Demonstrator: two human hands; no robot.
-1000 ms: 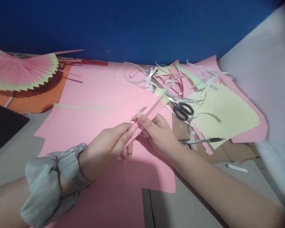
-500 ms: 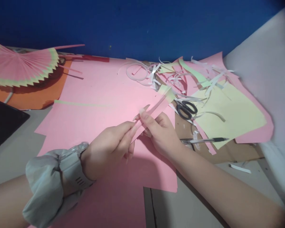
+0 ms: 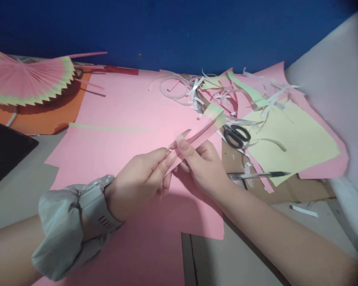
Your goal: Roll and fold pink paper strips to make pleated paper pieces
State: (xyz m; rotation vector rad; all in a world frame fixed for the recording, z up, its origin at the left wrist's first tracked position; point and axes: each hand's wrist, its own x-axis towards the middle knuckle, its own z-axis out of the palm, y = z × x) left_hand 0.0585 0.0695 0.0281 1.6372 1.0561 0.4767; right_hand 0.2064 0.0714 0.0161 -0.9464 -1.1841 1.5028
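Note:
Both hands pinch a narrow folded pink paper strip (image 3: pixel 201 133) that rises slanting to the upper right above a large pink sheet (image 3: pixel 128 123). My left hand (image 3: pixel 139 180) grips its lower end between thumb and fingers; a grey watch and grey scrunchie sit on that wrist. Close beside it, my right hand (image 3: pixel 204 165) is closed on the strip, thumb on top. The strip's far end reaches almost to the black-handled scissors (image 3: pixel 237 136).
A pleated pink and green paper fan (image 3: pixel 26 83) lies on orange paper at far left, above a black device (image 3: pixel 2 149). A pen (image 3: pixel 258 174), yellow paper (image 3: pixel 289 145) and several paper offcuts (image 3: pixel 220 93) lie right. A blue wall stands behind.
Both hands and the strip stayed together and shifted slightly up and right in view; the grip looks the same.

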